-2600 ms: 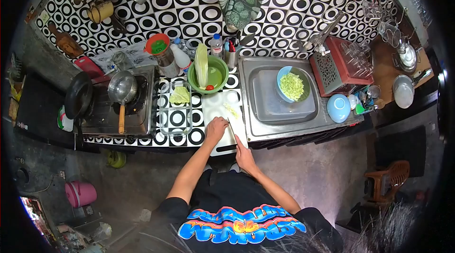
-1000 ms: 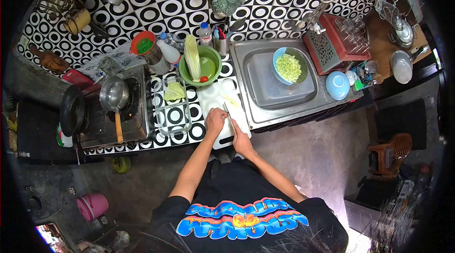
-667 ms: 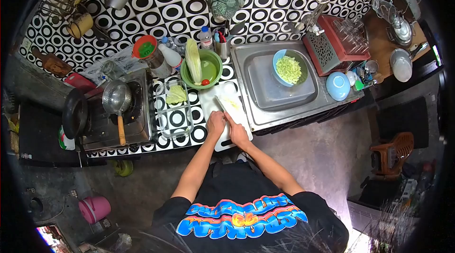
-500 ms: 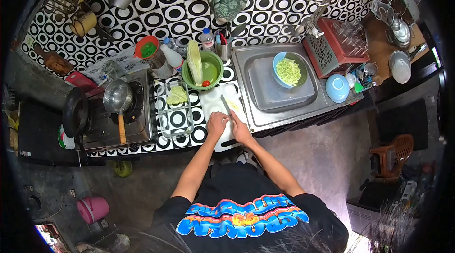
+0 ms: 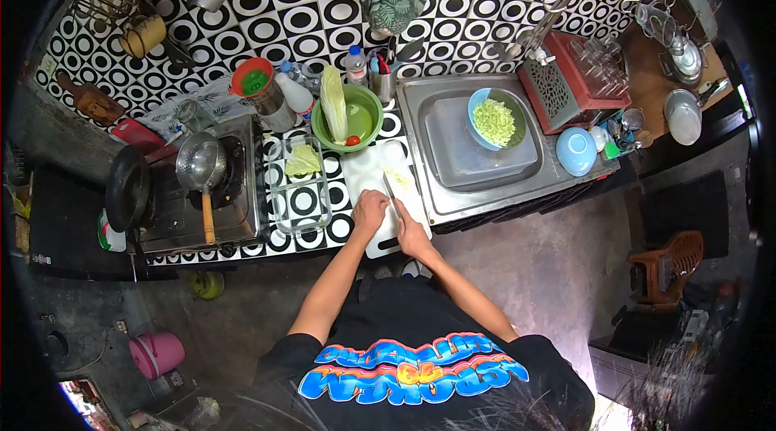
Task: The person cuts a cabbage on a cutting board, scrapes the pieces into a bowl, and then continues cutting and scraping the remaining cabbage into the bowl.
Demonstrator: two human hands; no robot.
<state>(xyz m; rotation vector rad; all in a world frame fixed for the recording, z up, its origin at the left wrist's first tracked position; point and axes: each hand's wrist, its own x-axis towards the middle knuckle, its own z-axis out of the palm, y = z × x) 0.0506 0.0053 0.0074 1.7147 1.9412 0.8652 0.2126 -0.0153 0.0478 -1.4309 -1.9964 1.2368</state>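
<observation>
My right hand grips a knife whose blade points away from me over the white cutting board. A small pile of chopped cabbage lies on the board just beyond the blade. My left hand rests curled on the board right beside the knife, fingers closed; I cannot see anything under it.
A green bowl with cabbage leaves and a tomato stands behind the board. A blue bowl of chopped cabbage sits in the sink. A glass dish with a leaf lies left of the board, then a stove with pans.
Both hands came together at the near end of the board. The knife swung from angled left to pointing straight away, and the view shifted slightly.
</observation>
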